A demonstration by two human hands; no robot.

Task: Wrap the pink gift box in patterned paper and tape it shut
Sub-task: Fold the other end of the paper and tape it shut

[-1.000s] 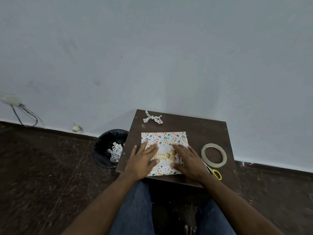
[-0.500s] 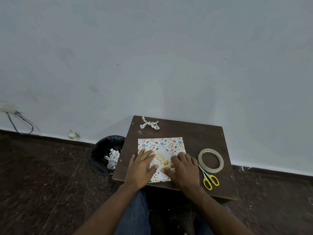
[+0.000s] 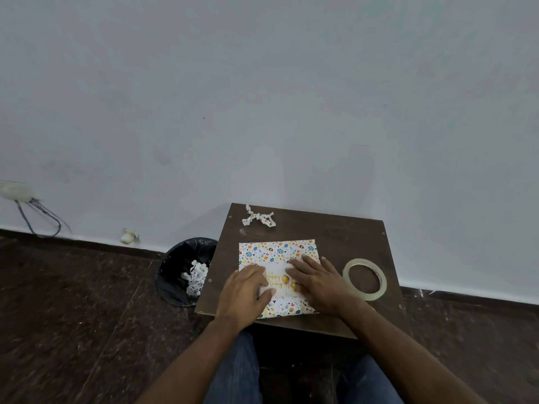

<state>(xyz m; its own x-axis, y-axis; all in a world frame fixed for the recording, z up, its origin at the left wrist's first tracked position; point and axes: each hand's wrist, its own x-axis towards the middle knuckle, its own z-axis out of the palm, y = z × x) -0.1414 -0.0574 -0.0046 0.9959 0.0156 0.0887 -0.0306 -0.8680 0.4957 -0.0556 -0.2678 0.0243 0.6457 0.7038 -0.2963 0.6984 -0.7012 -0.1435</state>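
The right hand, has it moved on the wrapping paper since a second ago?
Yes. The right hand slid left and away from the tape roll, toward the middle of the patterned paper, nearer the left hand.

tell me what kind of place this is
Probably a plain room set up for craft work, not a shop: a small dark wooden table against a bare wall, a bin with paper scraps, and a stone-look floor.

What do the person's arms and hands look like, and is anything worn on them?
Both forearms are bare up to the bottom edge of the picture, with no sleeve in sight. The left hand and right hand are bare too: no gloves, and no watch, ring or bracelet that can be made out. Below them, blue jeans cover the legs.
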